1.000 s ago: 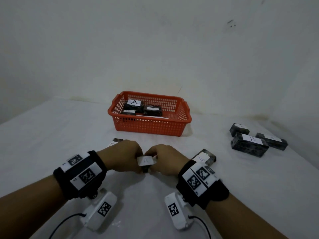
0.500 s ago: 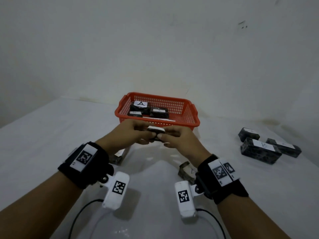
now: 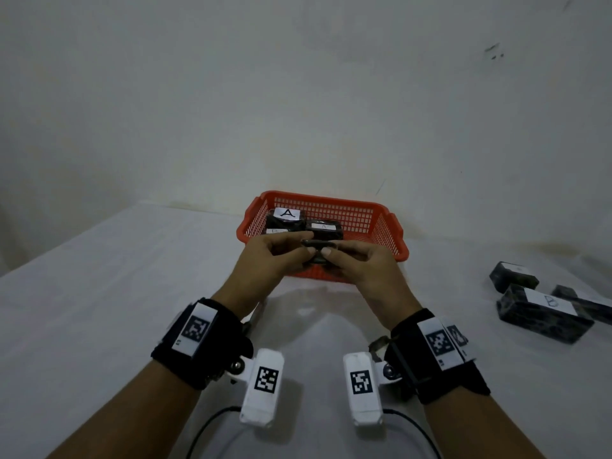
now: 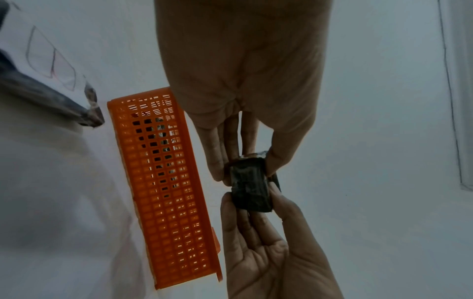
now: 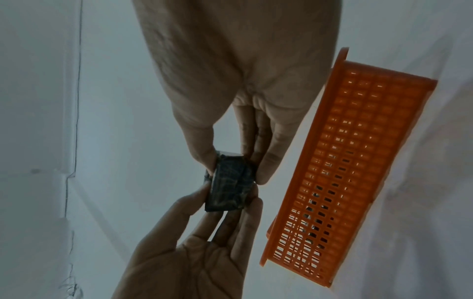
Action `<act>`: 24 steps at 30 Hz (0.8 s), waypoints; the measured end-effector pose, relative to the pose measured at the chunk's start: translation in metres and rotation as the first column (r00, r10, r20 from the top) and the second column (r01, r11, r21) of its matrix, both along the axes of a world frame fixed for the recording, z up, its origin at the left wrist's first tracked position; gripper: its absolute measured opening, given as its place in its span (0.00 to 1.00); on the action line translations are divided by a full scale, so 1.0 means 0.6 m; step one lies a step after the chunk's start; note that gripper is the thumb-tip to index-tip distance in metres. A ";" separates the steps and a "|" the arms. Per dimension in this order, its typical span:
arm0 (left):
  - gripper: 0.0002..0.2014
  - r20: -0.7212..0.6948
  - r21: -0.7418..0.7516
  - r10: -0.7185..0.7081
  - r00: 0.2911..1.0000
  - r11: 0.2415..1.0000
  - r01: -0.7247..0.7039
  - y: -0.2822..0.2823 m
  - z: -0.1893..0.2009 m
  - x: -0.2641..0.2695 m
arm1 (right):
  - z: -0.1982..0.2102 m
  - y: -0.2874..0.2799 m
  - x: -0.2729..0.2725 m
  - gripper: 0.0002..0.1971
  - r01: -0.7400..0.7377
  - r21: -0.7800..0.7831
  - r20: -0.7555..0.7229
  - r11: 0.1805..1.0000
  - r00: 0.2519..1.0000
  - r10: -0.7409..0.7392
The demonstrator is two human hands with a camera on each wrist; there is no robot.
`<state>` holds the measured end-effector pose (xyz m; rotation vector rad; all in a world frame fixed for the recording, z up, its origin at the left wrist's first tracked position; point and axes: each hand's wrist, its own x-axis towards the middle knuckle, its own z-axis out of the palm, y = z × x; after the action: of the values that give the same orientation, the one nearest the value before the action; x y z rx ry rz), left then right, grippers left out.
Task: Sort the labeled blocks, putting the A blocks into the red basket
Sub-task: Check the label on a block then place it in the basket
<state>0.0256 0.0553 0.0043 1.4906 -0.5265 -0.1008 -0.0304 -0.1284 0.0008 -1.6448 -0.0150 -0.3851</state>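
A small dark block (image 3: pixel 318 249) hangs between both hands just above the near rim of the red basket (image 3: pixel 390 223). My left hand (image 3: pixel 303 245) pinches its left end and my right hand (image 3: pixel 334 250) pinches its right end. Its label does not show. The left wrist view shows the block (image 4: pixel 249 186) held by the left hand (image 4: pixel 247 161) from above and the right hand (image 4: pixel 268 242) from below, beside the basket (image 4: pixel 163 182). In the right wrist view the right hand (image 5: pixel 234 163) grips the block (image 5: pixel 227 186) by the basket (image 5: pixel 358 161). Dark blocks labeled A (image 3: pixel 287 214) lie in the basket.
Three dark blocks, one labeled B (image 3: pixel 543 313), lie on the white table at the right. Two more blocks sit partly hidden, one under my left wrist (image 3: pixel 256 318) and one under my right wrist (image 3: pixel 377 343). A bare wall stands close behind the basket.
Both hands lifted the block off the table and carried it forward and up to the basket's near rim. Its A label, facing up a second ago, no longer shows.
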 end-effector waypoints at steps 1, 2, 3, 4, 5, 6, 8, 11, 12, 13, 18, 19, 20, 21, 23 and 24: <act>0.15 -0.007 -0.005 -0.008 1.000 1.000 0.008 0.000 -0.002 0.000 | -0.002 0.001 0.000 0.14 0.008 -0.004 0.008 1.000 1.000 -0.008; 0.15 -0.012 -0.011 -0.009 1.000 1.000 0.008 -0.001 -0.006 0.001 | -0.004 0.002 0.001 0.14 0.012 -0.002 0.012 1.000 1.000 -0.012; 0.15 -0.013 -0.017 -0.001 1.000 1.000 0.001 -0.002 -0.009 0.002 | -0.008 0.003 0.001 0.14 0.008 0.003 0.011 1.000 1.000 -0.008; 0.15 -0.007 -0.021 0.012 1.000 1.000 -0.012 -0.003 -0.013 0.002 | -0.012 0.004 0.002 0.14 -0.001 0.012 0.009 1.000 1.000 0.001; 0.15 0.003 -0.019 0.026 1.000 0.999 -0.026 -0.003 -0.016 0.002 | -0.014 0.005 0.002 0.14 -0.008 0.018 0.005 1.000 1.000 0.008; 0.15 0.013 -0.013 0.030 0.999 0.999 -0.030 -0.002 -0.019 0.002 | -0.017 0.006 0.001 0.15 -0.013 0.020 0.002 1.000 1.000 0.013; 0.16 0.024 0.003 0.009 1.000 1.000 -0.009 0.000 -0.026 0.002 | -0.021 0.005 -0.001 0.16 -0.014 0.021 0.004 1.000 1.000 0.014; 0.19 0.059 0.019 0.010 0.998 1.000 -0.011 0.002 -0.036 0.003 | -0.025 0.005 -0.008 0.17 -0.002 -0.003 0.013 1.000 1.000 0.002; 0.20 0.084 0.021 0.019 0.996 1.000 -0.020 0.002 -0.039 0.003 | -0.027 0.006 -0.010 0.18 -0.003 -0.011 0.009 1.000 1.000 0.003; 0.21 0.106 0.023 0.022 0.994 0.999 -0.024 0.002 -0.042 0.002 | -0.028 0.007 -0.012 0.19 -0.015 -0.009 -0.005 1.000 1.000 0.015; 0.22 0.170 0.053 -0.026 0.985 0.998 0.017 0.005 -0.048 -0.005 | -0.030 0.009 -0.014 0.11 -0.048 0.110 -0.079 0.993 0.995 0.057; 0.23 0.169 0.053 -0.042 0.985 0.998 0.034 0.005 -0.048 -0.006 | -0.030 0.007 -0.016 0.12 -0.037 0.106 -0.072 0.994 0.996 0.045; 0.24 0.159 0.055 -0.062 0.985 0.997 0.054 0.005 -0.048 -0.006 | -0.030 0.004 -0.018 0.14 -0.031 0.094 -0.057 0.995 0.998 0.036; 0.25 0.141 0.060 -0.078 0.987 0.996 0.070 0.004 -0.048 -0.008 | -0.030 0.003 -0.021 0.15 -0.028 0.079 -0.041 0.996 0.999 0.031; 0.22 0.098 0.063 -0.079 0.992 0.995 0.073 0.000 -0.047 -0.011 | -0.031 -0.001 -0.026 0.16 -0.019 0.048 -0.019 0.999 1.000 0.020; 0.19 0.097 0.065 -0.062 0.993 0.996 0.056 -0.001 -0.047 -0.013 | -0.031 -0.002 -0.028 0.16 -0.012 0.035 -0.015 0.999 1.000 0.012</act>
<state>0.0181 0.0549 -0.0241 1.5466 -0.6528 -0.0902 -0.0469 -0.1296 -0.0180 -1.6127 -0.0064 -0.3614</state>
